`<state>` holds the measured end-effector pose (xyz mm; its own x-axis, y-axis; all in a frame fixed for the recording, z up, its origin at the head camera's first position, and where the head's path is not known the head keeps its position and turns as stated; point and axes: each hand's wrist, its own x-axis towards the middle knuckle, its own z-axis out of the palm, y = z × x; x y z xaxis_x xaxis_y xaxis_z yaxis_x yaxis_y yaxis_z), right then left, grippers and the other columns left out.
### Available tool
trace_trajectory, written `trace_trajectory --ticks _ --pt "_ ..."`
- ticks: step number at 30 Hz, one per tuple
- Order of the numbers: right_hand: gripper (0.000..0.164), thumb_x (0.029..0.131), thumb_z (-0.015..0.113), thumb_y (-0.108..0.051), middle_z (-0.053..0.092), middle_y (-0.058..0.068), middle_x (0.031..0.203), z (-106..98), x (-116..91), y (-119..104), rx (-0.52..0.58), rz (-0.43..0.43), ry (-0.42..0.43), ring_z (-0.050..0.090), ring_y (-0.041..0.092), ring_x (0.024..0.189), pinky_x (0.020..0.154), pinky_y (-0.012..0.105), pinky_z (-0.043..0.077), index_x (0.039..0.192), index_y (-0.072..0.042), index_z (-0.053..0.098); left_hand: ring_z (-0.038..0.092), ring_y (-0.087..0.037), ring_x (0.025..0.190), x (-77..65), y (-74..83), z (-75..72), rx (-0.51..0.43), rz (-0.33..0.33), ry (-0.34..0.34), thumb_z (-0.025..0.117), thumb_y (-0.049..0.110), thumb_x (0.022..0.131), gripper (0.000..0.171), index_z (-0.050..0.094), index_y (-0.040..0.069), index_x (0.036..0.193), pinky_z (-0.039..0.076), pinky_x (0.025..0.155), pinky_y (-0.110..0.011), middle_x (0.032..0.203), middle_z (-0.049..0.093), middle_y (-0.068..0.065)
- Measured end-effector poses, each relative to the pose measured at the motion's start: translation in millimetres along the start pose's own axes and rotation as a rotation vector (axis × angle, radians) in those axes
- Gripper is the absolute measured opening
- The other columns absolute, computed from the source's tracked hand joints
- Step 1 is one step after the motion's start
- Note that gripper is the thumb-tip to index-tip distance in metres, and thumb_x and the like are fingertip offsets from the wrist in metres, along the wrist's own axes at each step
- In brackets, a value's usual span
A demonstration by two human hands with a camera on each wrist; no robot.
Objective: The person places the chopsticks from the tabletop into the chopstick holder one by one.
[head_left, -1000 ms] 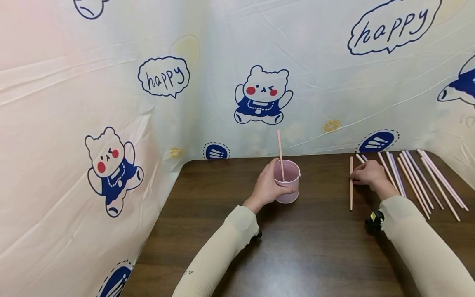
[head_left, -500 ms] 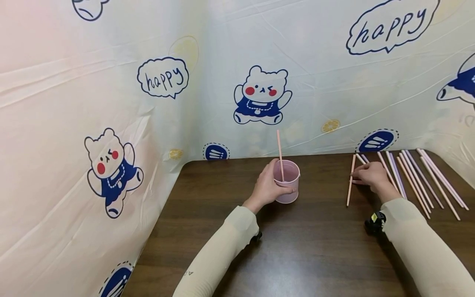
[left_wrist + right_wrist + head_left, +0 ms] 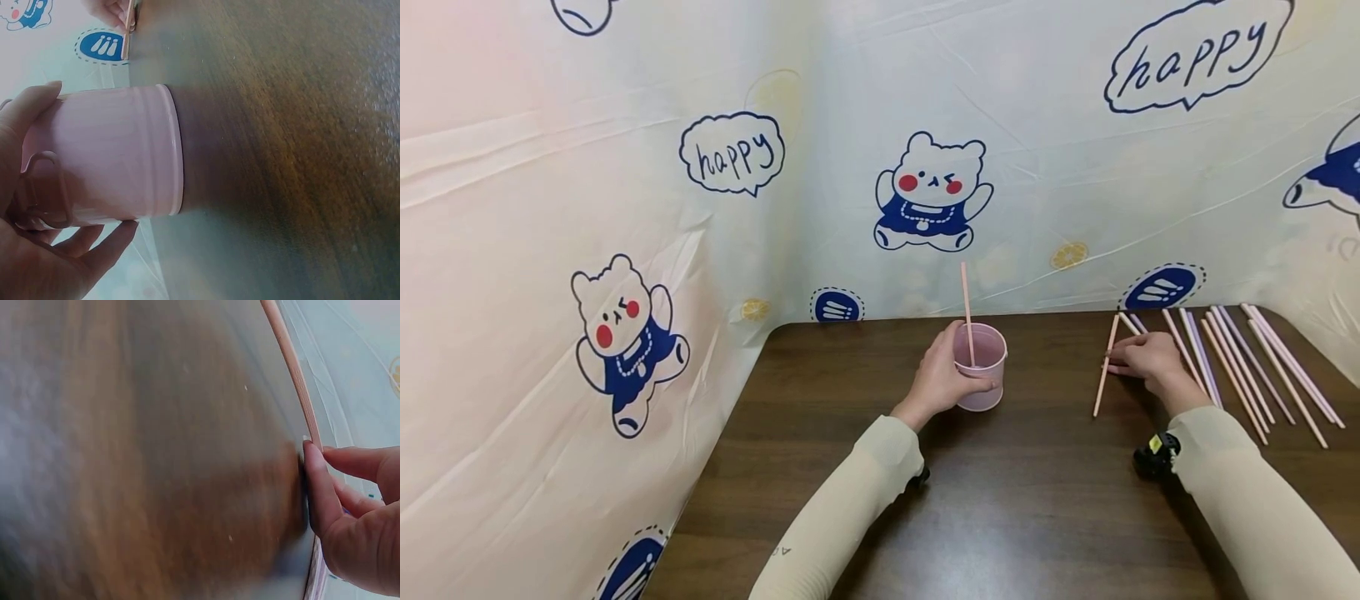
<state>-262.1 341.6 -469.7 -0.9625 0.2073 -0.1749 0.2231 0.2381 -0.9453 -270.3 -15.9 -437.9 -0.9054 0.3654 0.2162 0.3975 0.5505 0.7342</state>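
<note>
My left hand (image 3: 938, 375) grips a small pink pail (image 3: 983, 392) from its left side, fingers behind and thumb across the front. The pail stands upright on the table, and one thin pink stick (image 3: 966, 300) leans up out of it. In the left wrist view, a looped lug shows on the wall of the pail (image 3: 112, 144). At the right, my right hand (image 3: 1153, 362) pinches another pink stick (image 3: 1103, 387). The right wrist view shows thumb and fingertips around this stick (image 3: 294, 369), its one end reaching away from the hand.
Several pink, white and purple sticks (image 3: 1240, 375) lie in a loose row to the right of my right hand, some partly hidden by it. The dark wooden table (image 3: 1015, 517) meets a printed curtain (image 3: 820, 208) behind and at the left.
The stick in my right hand has tilted, its near end swinging left, while that hand has barely moved. My left hand and the pail have stayed in place.
</note>
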Motion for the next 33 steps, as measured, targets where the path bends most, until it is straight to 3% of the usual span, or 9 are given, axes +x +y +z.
trace_trajectory --ticks 7,12,23,26,33 --pt "0.039 0.098 0.059 0.004 0.066 0.002 0.086 11 -2 -13 0.036 -0.073 0.017 0.07 0.004 0.071 0.073 0.028 0.06 0.128 0.026 0.048 0.056 -0.02 0.122 -1.2 2.3 -0.4 -0.003 -0.007 -0.008 0.095 0.033 0.07 0.105 0.035 0.022 0.155 0.052 0.097 -0.043 0.139 0.053 -0.002" --pt "0.038 0.097 0.063 0.002 0.065 0.008 0.092 19 -2 -27 0.017 -0.138 0.04 0.069 0.003 0.072 0.073 0.028 0.06 0.127 0.023 0.052 0.056 -0.022 0.122 -1.7 2.9 -0.6 -0.005 -0.008 -0.002 0.095 0.032 0.069 0.105 0.036 0.021 0.155 0.052 0.097 -0.044 0.139 0.054 -0.003" --pt "0.037 0.098 0.065 -0.002 0.069 0.001 0.088 30 -8 -63 0.015 -0.245 0.077 0.069 0.002 0.072 0.073 0.027 0.06 0.127 0.017 0.056 0.057 -0.022 0.121 -1.8 1.3 -0.5 -0.002 0.002 0.005 0.096 0.031 0.068 0.105 0.037 0.021 0.155 0.052 0.096 -0.044 0.138 0.055 -0.003" --pt "0.038 0.098 0.065 -0.002 0.07 0.003 0.092 33 -10 -73 0.043 -0.27 0.073 0.069 0.002 0.073 0.074 0.028 0.06 0.129 0.017 0.055 0.057 -0.022 0.121 -1.3 1.6 -0.9 -0.001 0.003 0.005 0.096 0.031 0.069 0.105 0.037 0.021 0.154 0.052 0.096 -0.043 0.137 0.055 -0.002" --pt "0.042 0.098 0.063 0.0 0.068 -0.004 0.09 40 -13 -92 0.103 -0.299 0.06 0.069 0.003 0.076 0.076 0.029 0.06 0.134 0.017 0.051 0.058 -0.022 0.121 -1.2 0.9 -1.1 0.002 0.003 0.01 0.096 0.032 0.068 0.104 0.037 0.022 0.154 0.052 0.097 -0.044 0.137 0.055 -0.002"
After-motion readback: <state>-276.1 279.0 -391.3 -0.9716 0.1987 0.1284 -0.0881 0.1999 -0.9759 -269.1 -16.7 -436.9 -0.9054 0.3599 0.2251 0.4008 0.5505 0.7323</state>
